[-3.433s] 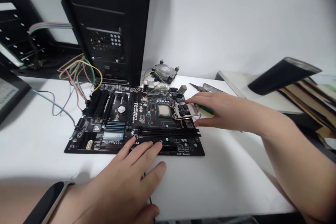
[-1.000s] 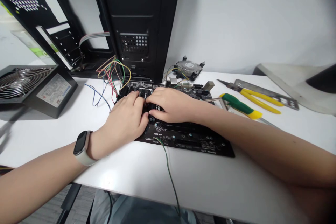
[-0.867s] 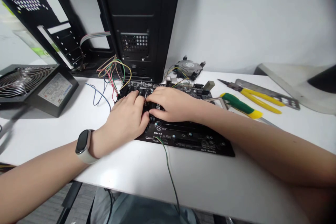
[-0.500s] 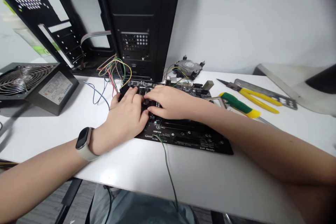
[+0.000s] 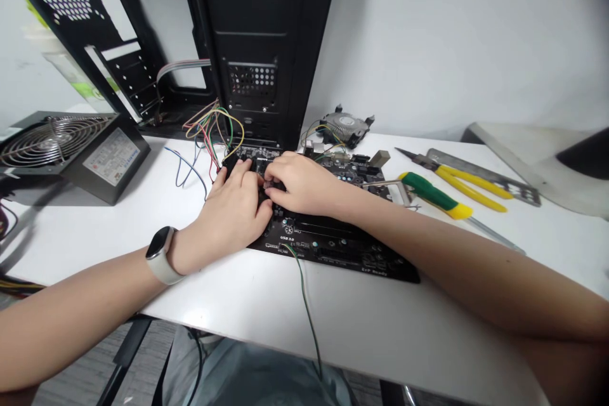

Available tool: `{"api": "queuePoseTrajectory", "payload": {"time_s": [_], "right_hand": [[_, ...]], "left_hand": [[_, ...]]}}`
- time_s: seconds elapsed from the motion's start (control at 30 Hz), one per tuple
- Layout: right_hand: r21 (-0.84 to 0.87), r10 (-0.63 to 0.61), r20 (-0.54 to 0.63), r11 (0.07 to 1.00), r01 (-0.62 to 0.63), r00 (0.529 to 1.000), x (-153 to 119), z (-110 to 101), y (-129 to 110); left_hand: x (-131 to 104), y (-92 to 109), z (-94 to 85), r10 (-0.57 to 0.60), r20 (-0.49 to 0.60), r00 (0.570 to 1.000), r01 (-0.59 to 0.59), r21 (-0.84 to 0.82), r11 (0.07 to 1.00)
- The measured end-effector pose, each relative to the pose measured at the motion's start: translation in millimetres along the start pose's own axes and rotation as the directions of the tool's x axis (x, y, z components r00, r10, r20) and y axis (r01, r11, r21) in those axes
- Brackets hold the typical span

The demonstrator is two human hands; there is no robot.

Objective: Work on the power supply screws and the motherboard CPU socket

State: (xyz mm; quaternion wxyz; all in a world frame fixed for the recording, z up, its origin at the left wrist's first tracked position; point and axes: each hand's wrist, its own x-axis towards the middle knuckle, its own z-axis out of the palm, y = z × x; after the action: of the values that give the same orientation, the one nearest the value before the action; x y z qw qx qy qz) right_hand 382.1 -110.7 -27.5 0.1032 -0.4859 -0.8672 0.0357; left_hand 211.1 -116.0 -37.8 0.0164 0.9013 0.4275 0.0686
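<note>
A black motherboard [image 5: 349, 250] lies flat on the white table, partly hidden beneath both hands. Across its left part rests my left hand [image 5: 235, 200], fingers stretched out toward the far edge and thumb apart. My right hand [image 5: 307, 184] is beside it over the board's middle, with fingers bent and thumb brought close to the fingertips. Something small and dark is at those fingertips, too hidden to name. Thin coloured wires [image 5: 216, 127] rise beyond my left fingers. A green wire [image 5: 307, 304] runs from the board's near edge over the table edge.
A black computer case [image 5: 266, 19] stands behind the board. On the left sits a power supply [image 5: 111, 162]; a CPU cooler fan [image 5: 345, 125] lies at the back. To the right are yellow-handled pliers [image 5: 471, 187], a green-and-yellow screwdriver [image 5: 432, 193] and a metal plate [image 5: 528, 190].
My right thumb has drawn in closer to the fingers. My left hand stays on the board almost unmoved. The whole view has shifted slightly, so background things appear further right.
</note>
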Motion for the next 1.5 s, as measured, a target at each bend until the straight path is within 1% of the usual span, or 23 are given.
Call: {"api": "queuePoseTrajectory", "payload": {"time_s": [0.1, 0.3, 0.4, 0.67, 0.93, 1.13, 1.23, 1.37, 1.5], "right_hand": [[0.004, 0.016, 0.012, 1.0, -0.016, 1.0, 2, -2, -1], [0.01, 0.046, 0.097, 0.999, -0.047, 0.994, 16, -9, -2], [0.008, 0.058, 0.137, 0.998, -0.06, 0.989, 18, -10, -4], [-0.015, 0.117, 0.11, 0.993, -0.116, 0.987, 15, -11, -9], [-0.064, 0.119, 0.149, 0.992, -0.111, 0.982, 20, -13, -11], [-0.073, 0.133, 0.19, 0.99, -0.121, 0.973, 29, -16, -13], [-0.039, 0.135, 0.202, 0.991, -0.13, 0.97, 31, -18, -11], [0.054, 0.117, 0.203, 0.99, -0.13, 0.972, 27, -20, -6], [0.168, 0.126, 0.163, 0.974, -0.153, 0.979, 21, -25, -2]], "left_hand": [[0, -1, 0.9, 0.006, -0.012, 1.0, -0.007, -0.006, 1.0], [-1, -4, 2.9, 0.046, -0.021, 0.999, -0.046, -0.026, 0.999], [-2, -5, 3.8, 0.07, -0.033, 0.997, -0.071, -0.035, 0.997], [-3, -4, 4.4, 0.067, -0.059, 0.996, -0.069, -0.036, 0.997], [-3, -4, 3.7, 0.042, -0.049, 0.998, -0.044, -0.048, 0.998], [-2, -5, 3.5, 0.042, -0.036, 0.998, -0.045, -0.081, 0.996], [-2, -6, 3.7, 0.042, -0.039, 0.998, -0.046, -0.1, 0.994], [-3, -7, 4.1, 0.048, -0.054, 0.997, -0.055, -0.134, 0.989], [-4, -7, 4.8, 0.046, -0.075, 0.996, -0.057, -0.157, 0.986]]}}
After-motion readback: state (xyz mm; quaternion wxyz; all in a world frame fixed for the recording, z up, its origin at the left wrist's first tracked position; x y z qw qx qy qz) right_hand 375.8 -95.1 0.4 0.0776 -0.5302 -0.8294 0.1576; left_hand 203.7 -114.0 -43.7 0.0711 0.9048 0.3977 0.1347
